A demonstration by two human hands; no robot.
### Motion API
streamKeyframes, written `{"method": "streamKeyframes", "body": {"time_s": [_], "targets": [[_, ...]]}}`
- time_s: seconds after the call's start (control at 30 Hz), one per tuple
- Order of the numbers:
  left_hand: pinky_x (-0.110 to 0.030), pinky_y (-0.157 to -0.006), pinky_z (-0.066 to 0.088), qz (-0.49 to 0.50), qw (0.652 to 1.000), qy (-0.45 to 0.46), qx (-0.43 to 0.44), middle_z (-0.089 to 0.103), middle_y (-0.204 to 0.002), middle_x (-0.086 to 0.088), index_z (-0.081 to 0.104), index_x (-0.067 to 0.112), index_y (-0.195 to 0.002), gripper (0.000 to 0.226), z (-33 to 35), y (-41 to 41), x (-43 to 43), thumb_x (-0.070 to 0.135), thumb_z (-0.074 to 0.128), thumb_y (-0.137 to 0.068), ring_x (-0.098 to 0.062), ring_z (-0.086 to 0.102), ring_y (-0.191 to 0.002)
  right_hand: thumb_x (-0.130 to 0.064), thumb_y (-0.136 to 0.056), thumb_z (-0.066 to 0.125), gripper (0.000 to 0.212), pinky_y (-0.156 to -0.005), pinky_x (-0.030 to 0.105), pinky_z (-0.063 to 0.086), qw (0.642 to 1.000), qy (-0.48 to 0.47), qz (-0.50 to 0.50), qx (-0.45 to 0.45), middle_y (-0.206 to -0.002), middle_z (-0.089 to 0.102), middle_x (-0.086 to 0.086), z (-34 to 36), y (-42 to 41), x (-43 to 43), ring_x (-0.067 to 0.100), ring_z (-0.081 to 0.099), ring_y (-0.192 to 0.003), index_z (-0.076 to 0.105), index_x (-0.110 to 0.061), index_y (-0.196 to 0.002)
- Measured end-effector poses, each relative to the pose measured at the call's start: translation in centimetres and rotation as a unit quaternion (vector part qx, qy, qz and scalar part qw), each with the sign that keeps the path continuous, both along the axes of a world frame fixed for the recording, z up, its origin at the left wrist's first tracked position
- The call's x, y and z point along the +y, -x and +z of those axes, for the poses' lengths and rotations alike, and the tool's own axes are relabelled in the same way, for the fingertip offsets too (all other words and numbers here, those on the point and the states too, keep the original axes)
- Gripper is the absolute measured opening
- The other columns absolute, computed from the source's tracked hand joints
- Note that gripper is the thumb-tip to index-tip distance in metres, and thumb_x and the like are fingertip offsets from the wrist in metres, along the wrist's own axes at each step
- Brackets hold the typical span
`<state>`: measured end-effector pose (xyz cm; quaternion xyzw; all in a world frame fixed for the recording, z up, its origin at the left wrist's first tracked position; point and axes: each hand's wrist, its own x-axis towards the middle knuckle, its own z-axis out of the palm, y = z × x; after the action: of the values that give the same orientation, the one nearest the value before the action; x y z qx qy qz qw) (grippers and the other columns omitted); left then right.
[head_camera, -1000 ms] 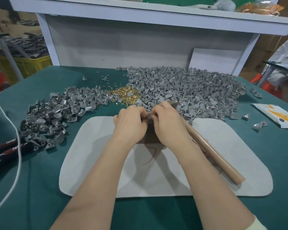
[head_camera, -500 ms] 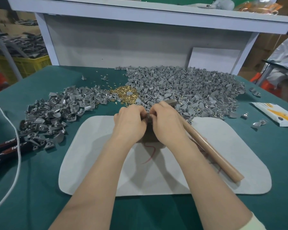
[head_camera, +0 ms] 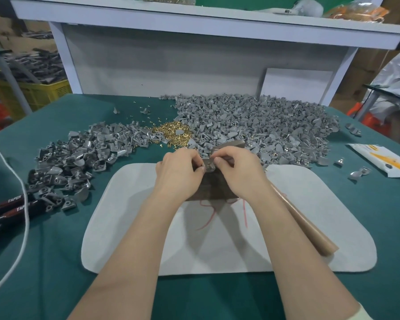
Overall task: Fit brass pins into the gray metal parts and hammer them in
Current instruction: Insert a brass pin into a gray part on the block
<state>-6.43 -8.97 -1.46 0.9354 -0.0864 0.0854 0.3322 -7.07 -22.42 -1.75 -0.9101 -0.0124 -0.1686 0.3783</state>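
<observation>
My left hand (head_camera: 180, 172) and my right hand (head_camera: 238, 172) meet over a dark block (head_camera: 208, 191) on the white mat (head_camera: 310, 204). Both pinch one small gray part (head_camera: 208, 167) between their fingertips, and a brass pin (head_camera: 207, 165) shows in it. The hammer (head_camera: 310, 229) lies under my right forearm, its head poking out just beyond my right hand. A heap of brass pins (head_camera: 171, 132) sits behind my hands. Gray parts lie in a big pile (head_camera: 263, 125) at the back right and a darker pile (head_camera: 74, 162) on the left.
Black-handled pliers (head_camera: 7, 209) and a white cable (head_camera: 21, 218) lie at the left edge. A white packet (head_camera: 383, 160) and a few stray parts (head_camera: 358, 173) sit at the right. A white shelf frame (head_camera: 62, 56) stands behind the green table.
My fingertips have parted a little, so the gray part and its pin now show between them. The hands stay over the block and the hammer has not moved.
</observation>
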Motion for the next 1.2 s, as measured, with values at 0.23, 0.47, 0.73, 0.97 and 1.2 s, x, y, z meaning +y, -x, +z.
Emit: {"method": "streamKeyframes", "body": {"time_s": [0.23, 0.47, 0.73, 0.97, 1.2], "targets": [[-0.042, -0.091, 0.045, -0.002, 1.0, -0.002, -0.001, 0.066, -0.098, 0.001, 0.058, 0.029, -0.077, 0.012, 0.0, -0.1, 0.1, 0.025, 0.061, -0.088, -0.027, 0.055, -0.105, -0.02, -0.087, 0.062, 0.008, -0.089, 0.035, 0.043, 0.998, 0.067, 0.0, -0.02, -0.095, 0.066, 0.002, -0.2, 0.1, 0.9, 0.022, 0.055, -0.097, 0.069, -0.019, -0.091], [-0.043, -0.091, 0.045, -0.002, 1.0, -0.006, -0.001, 0.066, -0.099, 0.001, 0.059, 0.028, -0.079, 0.009, -0.1, 0.0, 0.0, 0.026, 0.061, -0.088, -0.027, 0.055, -0.105, -0.017, -0.087, 0.061, 0.007, -0.085, 0.034, 0.041, 0.996, 0.084, -0.006, -0.034, -0.089, 0.061, 0.003, -0.3, 0.2, 0.9, 0.024, 0.054, -0.093, 0.067, -0.014, -0.088], [-0.043, -0.09, 0.045, -0.012, 1.0, 0.006, 0.001, 0.067, -0.097, -0.003, 0.062, 0.023, -0.082, 0.005, 0.2, 0.0, -0.1, 0.022, 0.063, -0.087, -0.031, 0.056, -0.103, -0.014, -0.091, 0.054, 0.01, -0.075, 0.033, 0.038, 0.983, 0.18, -0.013, -0.043, -0.099, 0.057, 0.002, 0.3, 0.4, 1.7, 0.025, 0.052, -0.093, 0.064, -0.014, -0.092], [-0.043, -0.089, 0.046, -0.012, 1.0, -0.003, -0.002, 0.067, -0.099, -0.007, 0.065, 0.017, -0.087, 0.005, 0.2, 0.1, -0.2, 0.018, 0.061, -0.088, -0.033, 0.056, -0.103, -0.009, -0.091, 0.051, 0.013, -0.068, 0.028, 0.029, 0.963, 0.267, -0.004, -0.036, -0.103, 0.057, 0.005, 0.8, 0.2, 1.8, 0.025, 0.054, -0.096, 0.062, -0.014, -0.095], [-0.042, -0.089, 0.046, -0.002, 1.0, 0.002, -0.004, 0.066, -0.093, 0.001, 0.056, 0.028, -0.075, 0.014, 0.2, 0.3, -0.2, 0.023, 0.062, -0.087, -0.028, 0.056, -0.1, -0.017, -0.092, 0.056, 0.016, -0.087, 0.033, 0.045, 0.999, 0.038, -0.003, 0.006, -0.095, 0.071, 0.001, 0.2, -0.1, 0.4, 0.019, 0.06, -0.095, 0.072, -0.017, -0.093]]}}
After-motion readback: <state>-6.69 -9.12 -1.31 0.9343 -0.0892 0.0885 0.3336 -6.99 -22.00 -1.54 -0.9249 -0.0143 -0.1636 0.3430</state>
